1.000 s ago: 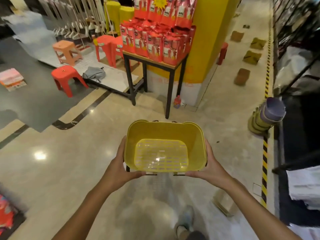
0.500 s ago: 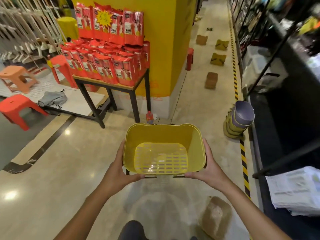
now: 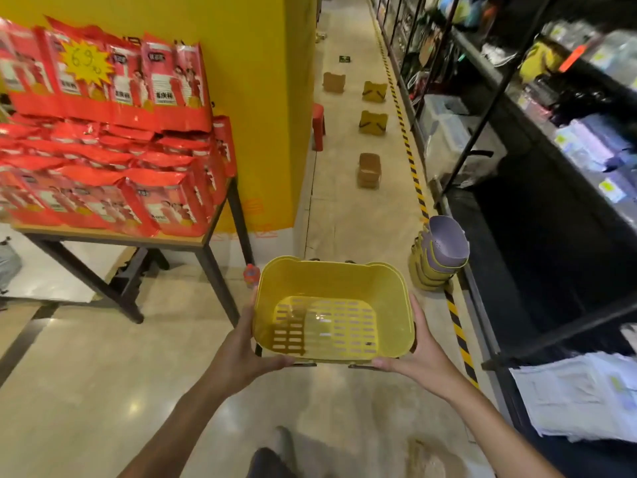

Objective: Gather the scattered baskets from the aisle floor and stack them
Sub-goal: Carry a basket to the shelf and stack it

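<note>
I carry a yellow plastic basket (image 3: 332, 310) with a slotted bottom, held level in front of me. My left hand (image 3: 246, 350) grips its left side and near rim, and my right hand (image 3: 418, 357) grips the right side. Ahead to the right, a tilted stack of nested baskets (image 3: 439, 257), yellow ones with a purple one on top, leans by the striped floor line. Several more baskets lie scattered down the aisle: a brown one (image 3: 369, 170), a yellow one (image 3: 373, 123), another yellow one (image 3: 374, 91) and a brown one (image 3: 333, 82).
A black-legged table (image 3: 193, 241) stacked with red packets stands at the left before a yellow pillar (image 3: 262, 98). Dark shelving (image 3: 517, 139) lines the right side behind a black-and-yellow floor stripe (image 3: 413, 174). A small red stool (image 3: 318, 125) sits beside the pillar.
I have walked forward and turned right; the table and the basket stack are nearer. Both hands keep the same hold on the yellow basket.
</note>
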A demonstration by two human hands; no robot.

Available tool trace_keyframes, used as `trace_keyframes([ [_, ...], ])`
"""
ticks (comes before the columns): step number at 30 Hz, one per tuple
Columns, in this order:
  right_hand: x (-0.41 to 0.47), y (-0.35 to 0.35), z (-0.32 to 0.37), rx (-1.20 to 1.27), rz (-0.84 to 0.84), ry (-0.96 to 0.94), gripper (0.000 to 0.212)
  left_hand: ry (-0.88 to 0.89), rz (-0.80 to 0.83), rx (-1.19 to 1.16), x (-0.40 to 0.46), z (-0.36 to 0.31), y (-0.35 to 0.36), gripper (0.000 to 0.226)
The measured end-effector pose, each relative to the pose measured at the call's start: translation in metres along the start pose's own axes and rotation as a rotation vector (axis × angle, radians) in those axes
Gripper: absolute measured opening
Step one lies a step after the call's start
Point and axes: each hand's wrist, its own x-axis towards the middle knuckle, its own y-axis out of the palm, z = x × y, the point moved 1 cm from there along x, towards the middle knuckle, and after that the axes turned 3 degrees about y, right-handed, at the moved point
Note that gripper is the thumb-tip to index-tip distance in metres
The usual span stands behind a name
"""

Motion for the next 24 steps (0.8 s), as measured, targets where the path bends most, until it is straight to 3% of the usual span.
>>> trace_keyframes([
  [5,0.060,-0.014,0.027,0.001,-0.116,0.018,0.138,0.086,0.129,-0.012,0.107,-0.003,-0.029,0.130],
  [11,0.121,-0.054,0.013,0.069,-0.251,0.040,0.136,0.145,0.245,-0.017,0.229,0.004,-0.009,0.128],
  [19,0.246,-0.155,-0.009,0.160,-0.312,0.067,0.139,0.127,0.407,0.009,0.412,-0.027,0.040,0.128],
  [24,0.320,-0.228,0.006,0.144,-0.345,0.045,0.137,0.112,0.377,-0.023,0.511,-0.062,0.064,0.134],
])
